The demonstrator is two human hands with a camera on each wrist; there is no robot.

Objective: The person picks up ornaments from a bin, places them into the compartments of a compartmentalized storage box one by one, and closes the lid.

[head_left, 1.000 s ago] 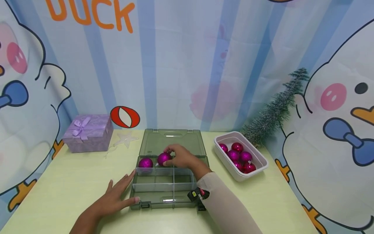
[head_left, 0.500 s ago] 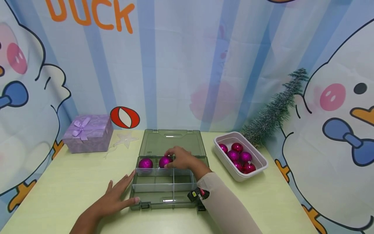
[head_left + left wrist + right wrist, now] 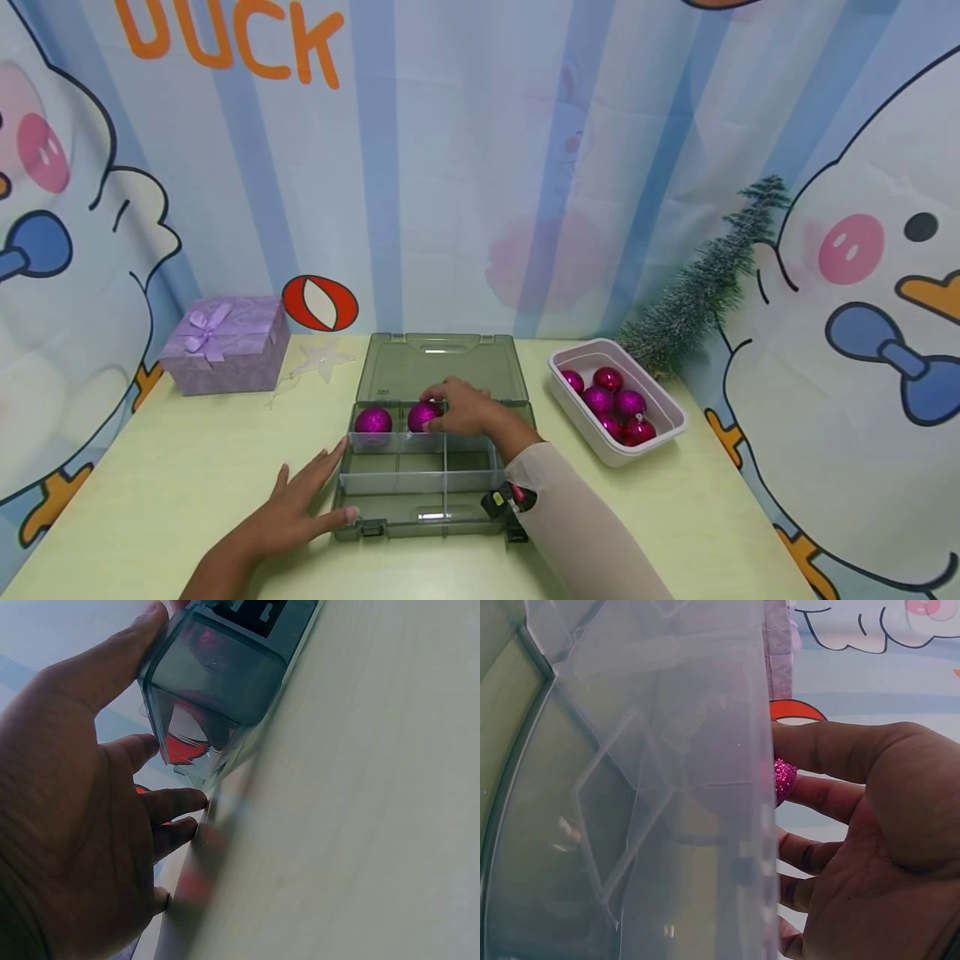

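A green see-through organizer box [image 3: 420,505] lies on the table with its lid folded back and clear dividers inside. One glittery magenta Christmas ball [image 3: 372,420] sits in its back left compartment. My right hand [image 3: 468,408] pinches a second glittery magenta Christmas ball [image 3: 422,416] in the compartment beside it. In the right wrist view a divider hides most of that ball [image 3: 784,780] and the fingertips. My left hand [image 3: 296,508] lies at the box's left side, fingers spread, thumb at the front corner; the left wrist view shows this hand [image 3: 97,802] against the box wall [image 3: 210,667].
A white plastic tub [image 3: 611,454] with several magenta and red balls stands to the right. Behind it leans a small frosted Christmas tree [image 3: 697,287]. At the left are a purple gift box [image 3: 232,350] and a clear star [image 3: 322,360].
My right hand has moved slightly right and lowered the second ball into the compartment beside the first. In the last half second it barely moves. My left hand stays in place.
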